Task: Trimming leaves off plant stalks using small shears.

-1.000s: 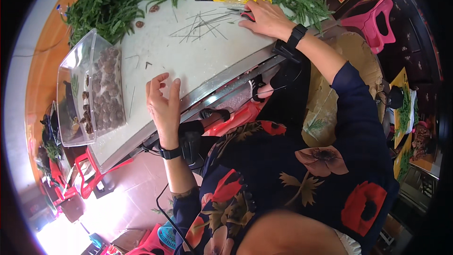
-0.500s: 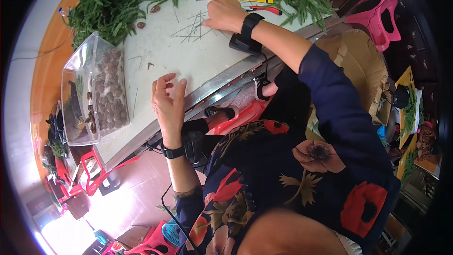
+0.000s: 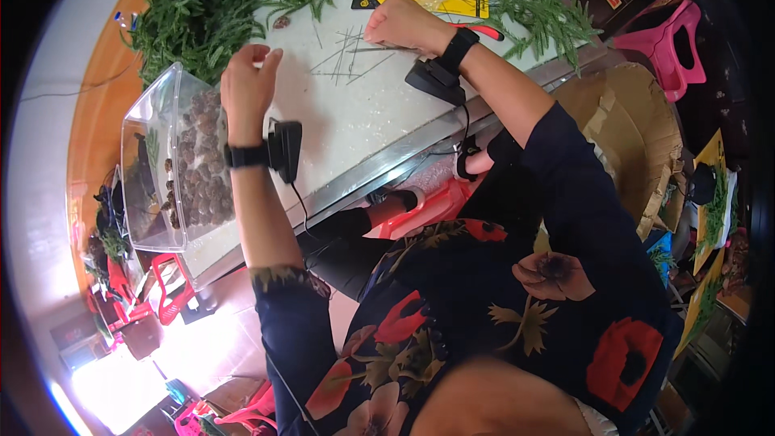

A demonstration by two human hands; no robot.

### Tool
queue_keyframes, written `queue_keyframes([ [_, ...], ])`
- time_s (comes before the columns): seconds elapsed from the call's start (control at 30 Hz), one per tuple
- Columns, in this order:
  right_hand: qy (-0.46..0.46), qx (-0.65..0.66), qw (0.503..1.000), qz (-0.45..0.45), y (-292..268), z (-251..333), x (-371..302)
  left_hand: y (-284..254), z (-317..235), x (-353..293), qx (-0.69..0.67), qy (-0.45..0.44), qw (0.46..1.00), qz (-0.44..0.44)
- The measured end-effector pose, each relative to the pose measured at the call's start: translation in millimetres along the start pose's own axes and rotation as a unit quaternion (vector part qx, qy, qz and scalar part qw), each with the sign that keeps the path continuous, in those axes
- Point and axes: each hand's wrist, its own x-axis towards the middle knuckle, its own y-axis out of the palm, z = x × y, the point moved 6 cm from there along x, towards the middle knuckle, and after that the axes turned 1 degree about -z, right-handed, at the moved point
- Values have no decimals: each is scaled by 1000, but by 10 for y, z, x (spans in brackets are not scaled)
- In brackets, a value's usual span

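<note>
My left hand [image 3: 248, 85] is raised over the table beside a clear plastic tub [image 3: 153, 161] of brown pine cones [image 3: 206, 169]. Its fingers are half curled, with a gap between them and the thumb. One loose pine cone [image 3: 281, 23] lies just past the fingertips, near the heap of green artificial foliage [image 3: 198, 12]. Low over several thin wires [image 3: 343, 60] scattered on the tabletop, my right hand [image 3: 408, 26] is closed with its fingers bent inward. What they grip is hidden. A red-handled tool [image 3: 488, 31] lies partly behind that wrist.
A yellow card [image 3: 468, 2] with wires on it and more green sprigs [image 3: 541, 20] lie at the far right of the table [image 3: 323, 129]. Beyond its near edge are a cardboard box [image 3: 622, 129] and a pink stool [image 3: 674, 44]. Cables trail from both wrists.
My left hand has moved forward and left, from above the near table edge to beside the tub and foliage. A second loose pine cone is now out of sight. My right hand stays over the wires.
</note>
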Motion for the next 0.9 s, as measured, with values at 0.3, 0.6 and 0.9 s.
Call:
queue_keyframes([
  [0.3, 136, 163, 977, -18, -106, -115, -52, 717, 288, 904, 142, 59, 987, -42],
  [0.6, 113, -108, 986, -52, -73, 10, 42, 823, 300, 1026, 162, 11, 986, 30],
  [0.9, 46, -168, 980, 92, 185, 189, -3, 434, -58, 152, -307, -3, 952, 1],
])
